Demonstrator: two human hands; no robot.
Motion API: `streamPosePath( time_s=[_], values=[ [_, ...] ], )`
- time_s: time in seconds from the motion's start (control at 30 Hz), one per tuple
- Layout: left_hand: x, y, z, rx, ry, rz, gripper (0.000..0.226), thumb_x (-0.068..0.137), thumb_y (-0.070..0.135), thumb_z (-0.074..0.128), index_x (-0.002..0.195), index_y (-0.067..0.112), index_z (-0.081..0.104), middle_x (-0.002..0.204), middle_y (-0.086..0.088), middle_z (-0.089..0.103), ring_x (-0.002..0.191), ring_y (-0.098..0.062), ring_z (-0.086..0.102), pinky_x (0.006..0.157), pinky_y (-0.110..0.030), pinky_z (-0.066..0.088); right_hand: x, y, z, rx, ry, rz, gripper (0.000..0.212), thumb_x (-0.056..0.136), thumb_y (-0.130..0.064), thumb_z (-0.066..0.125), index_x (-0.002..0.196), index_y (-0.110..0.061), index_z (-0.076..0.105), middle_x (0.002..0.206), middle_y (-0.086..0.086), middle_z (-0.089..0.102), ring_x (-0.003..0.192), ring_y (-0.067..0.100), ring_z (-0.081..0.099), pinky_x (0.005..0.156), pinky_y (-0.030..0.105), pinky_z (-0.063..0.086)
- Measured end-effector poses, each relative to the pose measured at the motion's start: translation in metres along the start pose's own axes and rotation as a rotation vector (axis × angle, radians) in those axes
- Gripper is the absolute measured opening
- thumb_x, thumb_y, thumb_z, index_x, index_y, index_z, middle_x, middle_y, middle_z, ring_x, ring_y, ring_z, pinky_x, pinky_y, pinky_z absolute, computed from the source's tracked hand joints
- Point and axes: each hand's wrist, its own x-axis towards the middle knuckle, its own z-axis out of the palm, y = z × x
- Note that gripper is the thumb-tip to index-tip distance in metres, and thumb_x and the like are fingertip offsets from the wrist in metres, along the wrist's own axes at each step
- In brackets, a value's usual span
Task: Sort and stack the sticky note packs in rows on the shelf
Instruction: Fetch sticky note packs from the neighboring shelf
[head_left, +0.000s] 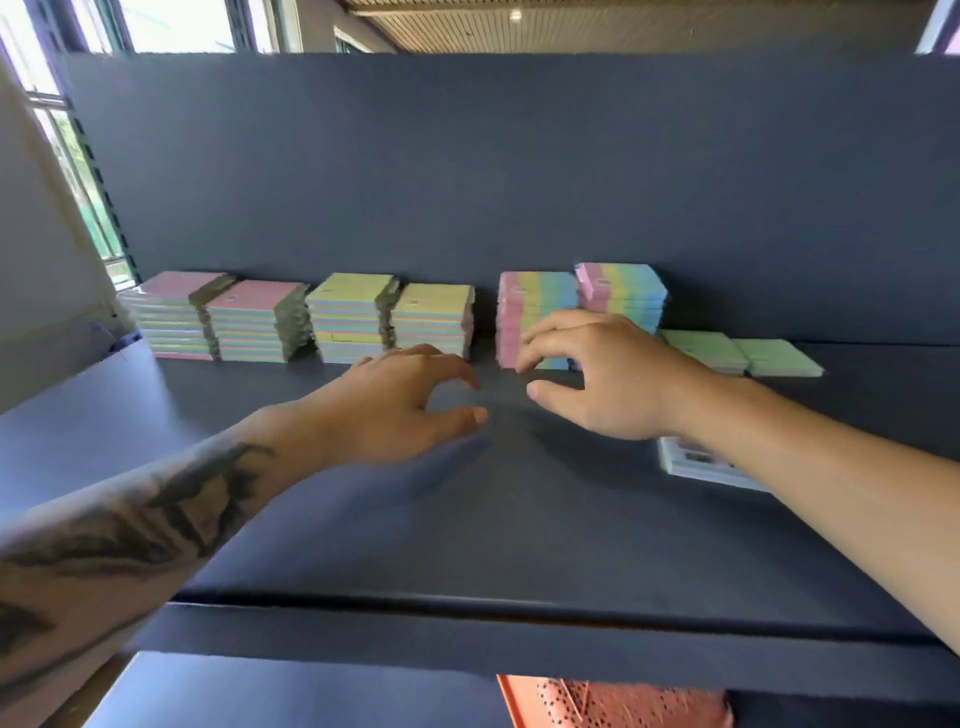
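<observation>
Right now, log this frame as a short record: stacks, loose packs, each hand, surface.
surface: dark blue shelf
left stacks: two pink-topped stacks, two yellow-topped stacks, in a row at the back
right stacks: two rainbow-striped stacks, one behind the other
low packs: green packs, far right
loose pack: white pack, partly under the right forearm
left hand: fingers curled, holding nothing
right hand: fingertips at the front rainbow stack

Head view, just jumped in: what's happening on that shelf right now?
A person is sorting sticky note packs on a dark shelf. Four neat stacks line the back left. The right hand touches a striped stack; the left hand hovers open, holding nothing. Green packs lie low at right.
</observation>
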Motion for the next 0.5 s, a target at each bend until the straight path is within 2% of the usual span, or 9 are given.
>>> streamPosePath(
  time_s=[0.1,0.17,0.27,0.37,0.47,0.5],
  values=[
    [0.017,0.05,0.016,0.007,-0.038,0.056,0.075,0.071,0.086,0.033,0.13,0.045,0.056,0.133,0.011,0.058,0.123,-0.018,0.056,0.108,-0.045,0.043,-0.035,0.03,-0.015,0.019,-0.018,0.028,0.014,0.093,-0.032,0.069,0.105,-0.027,0.076,0.12,-0.01,0.066,0.114,0.009,0.058,0.104,0.028,0.042],
    [0.028,0.08,0.024,0.01,-0.073,0.09,0.076,0.071,0.086,0.036,0.133,0.046,0.055,0.136,0.011,0.058,0.126,-0.017,0.054,0.11,-0.046,0.042,-0.054,0.051,-0.023,0.023,-0.015,0.067,0.011,0.092,-0.032,0.071,0.1,-0.028,0.077,0.113,-0.01,0.069,0.109,0.01,0.061,0.102,0.033,0.044],
    [0.043,0.113,0.033,0.0,-0.122,0.148,0.067,0.08,0.081,0.052,0.135,0.043,0.056,0.137,0.012,0.059,0.125,-0.017,0.055,0.108,-0.046,0.045,-0.08,0.077,-0.032,0.096,0.01,0.14,0.008,0.089,-0.036,0.074,0.093,-0.03,0.078,0.104,-0.014,0.071,0.102,0.005,0.062,0.095,0.036,0.049],
    [0.056,0.131,0.039,-0.076,-0.147,0.207,0.066,0.077,0.076,0.063,0.134,0.043,0.056,0.132,0.017,0.06,0.119,-0.011,0.056,0.103,-0.043,0.049,-0.097,0.097,-0.036,0.189,0.019,0.19,0.006,0.088,-0.034,0.076,0.091,-0.029,0.078,0.098,-0.017,0.073,0.098,-0.001,0.063,0.09,0.031,0.05],
    [0.066,0.136,0.047,-0.126,-0.168,0.228,0.063,0.073,0.067,0.076,0.128,0.042,0.059,0.125,0.022,0.061,0.117,-0.005,0.057,0.101,-0.041,0.049,-0.105,0.107,-0.038,0.347,0.022,0.233,0.006,0.089,-0.029,0.077,0.084,-0.028,0.078,0.083,-0.018,0.074,0.082,-0.001,0.066,0.072,0.025,0.048],
    [0.069,0.134,0.051,-0.171,-0.177,0.224,0.059,0.073,0.062,0.081,0.124,0.041,0.062,0.123,0.022,0.063,0.115,-0.004,0.059,0.1,-0.04,0.049,-0.106,0.109,-0.038,0.41,0.012,0.248,0.008,0.09,-0.027,0.077,0.082,-0.027,0.078,0.081,-0.016,0.074,0.078,0.002,0.066,0.071,0.025,0.048]
  ],
)
